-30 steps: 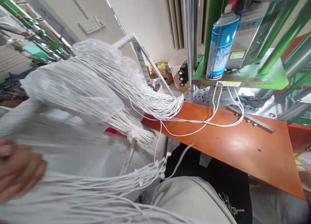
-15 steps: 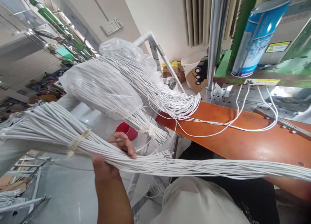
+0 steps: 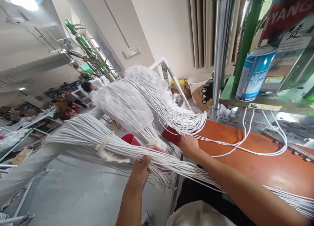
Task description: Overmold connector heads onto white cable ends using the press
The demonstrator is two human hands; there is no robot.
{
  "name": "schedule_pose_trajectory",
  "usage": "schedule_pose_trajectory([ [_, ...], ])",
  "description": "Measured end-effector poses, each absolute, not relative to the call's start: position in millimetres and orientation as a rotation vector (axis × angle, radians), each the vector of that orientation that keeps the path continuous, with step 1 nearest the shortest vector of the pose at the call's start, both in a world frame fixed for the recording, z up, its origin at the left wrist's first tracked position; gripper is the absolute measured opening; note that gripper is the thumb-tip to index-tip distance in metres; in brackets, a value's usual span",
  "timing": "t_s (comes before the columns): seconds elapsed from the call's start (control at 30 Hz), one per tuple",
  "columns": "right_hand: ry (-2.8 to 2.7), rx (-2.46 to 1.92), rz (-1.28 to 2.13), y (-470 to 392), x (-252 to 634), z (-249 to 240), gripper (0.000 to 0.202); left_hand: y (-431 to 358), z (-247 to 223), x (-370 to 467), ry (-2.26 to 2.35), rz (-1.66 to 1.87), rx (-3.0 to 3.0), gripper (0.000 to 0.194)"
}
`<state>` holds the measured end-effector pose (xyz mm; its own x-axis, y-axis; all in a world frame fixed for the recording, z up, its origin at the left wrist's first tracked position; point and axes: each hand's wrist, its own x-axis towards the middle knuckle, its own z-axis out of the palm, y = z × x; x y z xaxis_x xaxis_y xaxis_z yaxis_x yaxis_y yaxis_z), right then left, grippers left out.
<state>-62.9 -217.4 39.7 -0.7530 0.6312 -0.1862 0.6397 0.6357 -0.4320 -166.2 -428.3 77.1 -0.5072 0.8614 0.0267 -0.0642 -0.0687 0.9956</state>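
Observation:
My left hand [image 3: 143, 164] is wrapped round a thick bundle of white cables [image 3: 130, 147], with the thumb on top. A pale tie [image 3: 105, 142] circles this bundle to the left of the hand. Over the left end of the bench, my right hand [image 3: 189, 145] is curled, back upward. It lies beside the looped ends of a second cable bundle [image 3: 169, 105]; its fingertips are hidden, so what they grip does not show. Clear plastic wrap [image 3: 125, 103] covers part of the hanging cables.
An orange-brown bench top [image 3: 245, 150] spans the right. Above it is a green machine frame [image 3: 228, 92] with a blue spray can [image 3: 256, 74] and cables hanging beneath. A red bucket [image 3: 131, 139] stands behind the bundle. A white padded rack bar [image 3: 26, 170] runs at left.
My right hand has come from the far right to the bench's left end. The left hand still holds the bundle, which now bends downward to the right. The camera view has shifted.

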Motion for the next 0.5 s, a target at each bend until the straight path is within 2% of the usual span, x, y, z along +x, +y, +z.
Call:
schedule_pose_trajectory([
  [0.13,2.759,1.188,-0.813,-190.5,-59.3,28.4,0.032,-425.1,64.2,-168.5,1.615,1.875,0.773,0.044],
  [0.3,2.703,1.222,-0.983,-190.3,-57.4,26.7,0.035,-416.7,58.4,-167.8,1.719,1.956,0.73,0.043],
  [0.5,2.633,1.185,-1.451,-173.4,-36.9,59.1,0.028,-413.9,57.1,-171.1,1.83,1.976,0.738,0.042],
])
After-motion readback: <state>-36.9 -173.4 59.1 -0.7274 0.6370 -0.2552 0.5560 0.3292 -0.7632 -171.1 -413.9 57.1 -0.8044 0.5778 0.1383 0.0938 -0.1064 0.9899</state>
